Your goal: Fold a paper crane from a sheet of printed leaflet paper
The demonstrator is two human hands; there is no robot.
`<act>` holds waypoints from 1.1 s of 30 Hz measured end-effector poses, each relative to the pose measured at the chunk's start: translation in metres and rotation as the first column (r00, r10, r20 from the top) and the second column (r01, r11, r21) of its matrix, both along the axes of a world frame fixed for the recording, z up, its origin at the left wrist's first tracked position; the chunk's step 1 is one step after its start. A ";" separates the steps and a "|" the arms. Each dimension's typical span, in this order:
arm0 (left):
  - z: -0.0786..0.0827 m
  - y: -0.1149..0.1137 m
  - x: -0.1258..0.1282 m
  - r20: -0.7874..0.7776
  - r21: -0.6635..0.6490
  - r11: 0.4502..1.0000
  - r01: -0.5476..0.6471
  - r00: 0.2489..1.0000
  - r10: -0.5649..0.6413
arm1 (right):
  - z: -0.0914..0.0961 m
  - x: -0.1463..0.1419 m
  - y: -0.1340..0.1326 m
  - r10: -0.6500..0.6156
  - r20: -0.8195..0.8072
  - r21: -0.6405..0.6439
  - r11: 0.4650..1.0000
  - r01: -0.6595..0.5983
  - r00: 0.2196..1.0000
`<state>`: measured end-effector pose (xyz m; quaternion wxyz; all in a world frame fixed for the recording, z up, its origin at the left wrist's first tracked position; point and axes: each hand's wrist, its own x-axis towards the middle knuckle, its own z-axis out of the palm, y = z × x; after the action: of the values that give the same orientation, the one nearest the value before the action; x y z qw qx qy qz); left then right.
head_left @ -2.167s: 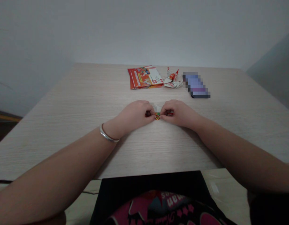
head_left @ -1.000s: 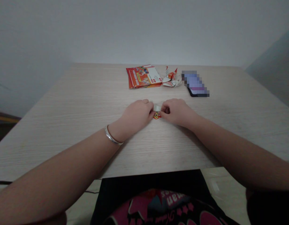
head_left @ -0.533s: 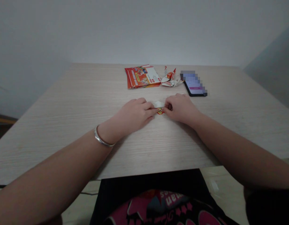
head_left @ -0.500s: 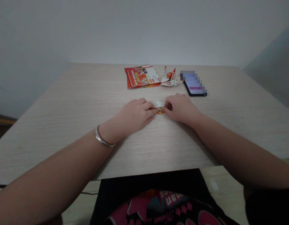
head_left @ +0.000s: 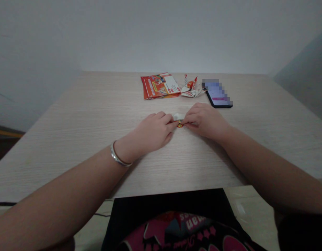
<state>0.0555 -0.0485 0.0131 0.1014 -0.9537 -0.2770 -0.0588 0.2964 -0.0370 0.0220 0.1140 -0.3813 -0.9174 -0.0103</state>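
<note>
A small piece of folded paper [head_left: 179,124], coloured red and yellow at its near edge and white behind, lies on the table between my hands. My left hand [head_left: 157,131] holds its left side, thumb and fingertips drawn together. At the right side, my right hand [head_left: 204,120] pinches the paper between thumb and forefinger. Much of the paper is covered by my fingers, so its full shape is hidden.
Farther back on the pale wooden table [head_left: 98,104] lies a stack of red and white printed leaflets [head_left: 161,87]. Beside it are folded paper figures [head_left: 191,90] that look like cranes. A phone [head_left: 219,96] with its screen lit lies right of them.
My right thumb and fingers have closed more flatly on the paper's near edge, and less of its white part shows. The whole view has shifted slightly.
</note>
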 end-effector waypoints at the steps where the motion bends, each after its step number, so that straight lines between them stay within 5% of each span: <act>1: 0.000 0.000 0.000 0.000 -0.007 1.000 0.004 1.000 -0.004 | 0.000 0.000 0.000 0.000 0.015 0.002 1.000 0.000 1.000; 14: 0.014 -0.006 0.002 -0.044 -0.167 0.980 -0.107 0.994 0.101 | 0.007 0.002 -0.002 -0.045 0.108 -0.029 0.998 0.048 0.993; 33: 0.027 -0.011 0.007 -0.146 -0.133 0.968 -0.211 0.971 0.191 | 0.015 0.000 -0.007 -0.076 0.186 -0.012 0.997 0.079 0.980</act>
<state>0.0622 -0.0590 0.0401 0.0542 -0.9273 -0.3686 0.0357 0.2969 -0.0437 0.0365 0.0240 -0.4152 -0.9085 -0.0416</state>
